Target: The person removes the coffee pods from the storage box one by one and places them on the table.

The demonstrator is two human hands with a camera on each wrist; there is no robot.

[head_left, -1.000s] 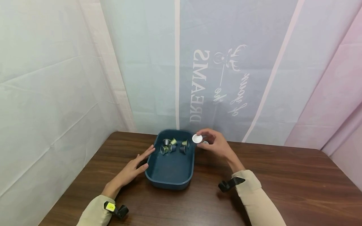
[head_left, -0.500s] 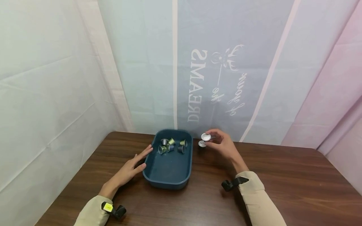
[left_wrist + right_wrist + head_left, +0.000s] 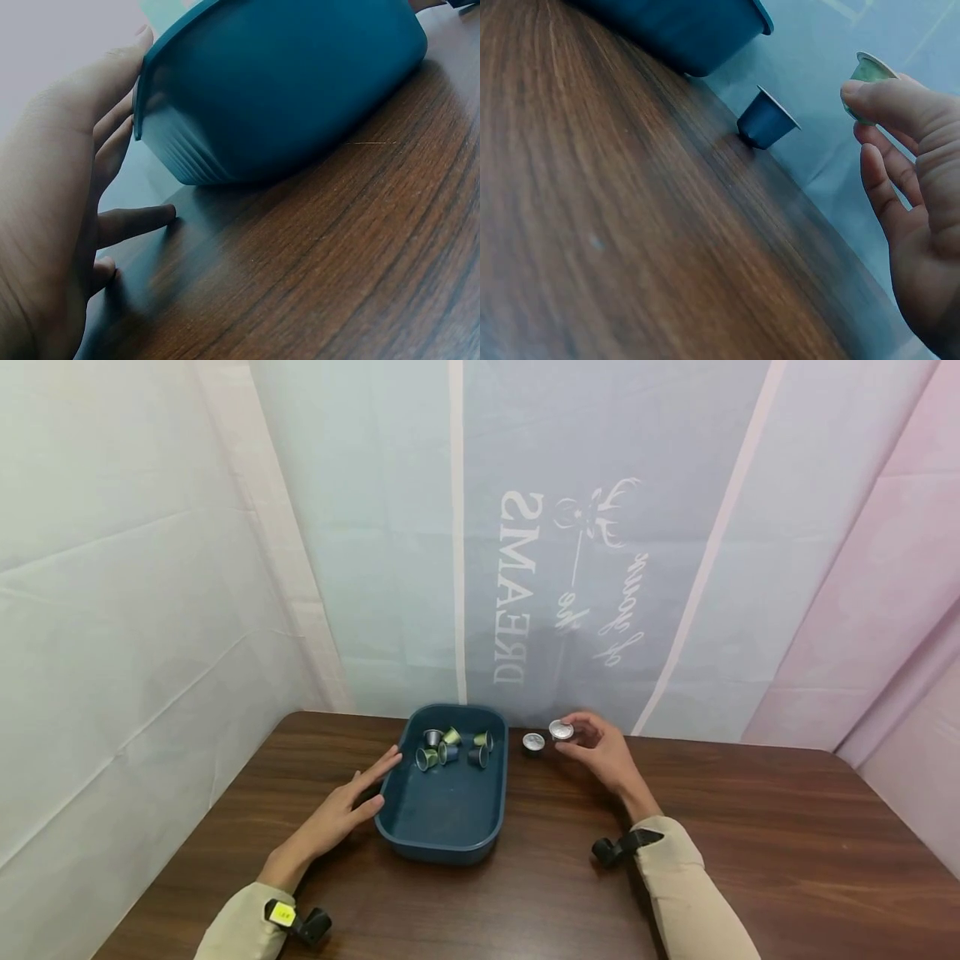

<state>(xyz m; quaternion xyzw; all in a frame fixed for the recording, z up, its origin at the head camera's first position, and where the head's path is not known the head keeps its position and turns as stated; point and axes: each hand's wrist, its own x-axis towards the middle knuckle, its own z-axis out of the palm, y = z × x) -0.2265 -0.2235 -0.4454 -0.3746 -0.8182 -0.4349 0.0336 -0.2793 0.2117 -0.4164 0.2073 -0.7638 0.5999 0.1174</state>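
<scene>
My right hand (image 3: 603, 752) pinches a green coffee capsule (image 3: 871, 69) between thumb and fingers, its silver lid facing up. Just left of it a dark blue coffee capsule (image 3: 767, 120) stands lid-up on the table, beside the bin. My left hand (image 3: 337, 810) rests against the left rim of a blue plastic bin (image 3: 442, 846), fingers straight; in the left wrist view its thumb touches the rim and lower fingers reach down to the table. Several green, dark and blue coffee capsules (image 3: 447, 753) lie tipped about in the bin's far half.
The dark wooden table (image 3: 555, 885) ends at a hanging printed curtain (image 3: 390, 568) right behind the bin. Pale cloth (image 3: 150, 610) also hangs along the left side. Each sleeve carries a black strapped wrist mount (image 3: 615, 849).
My right hand has moved right with the green capsule, away from the bin's edge and past the standing blue capsule, which is now in plain view. The left hand stays at the rim.
</scene>
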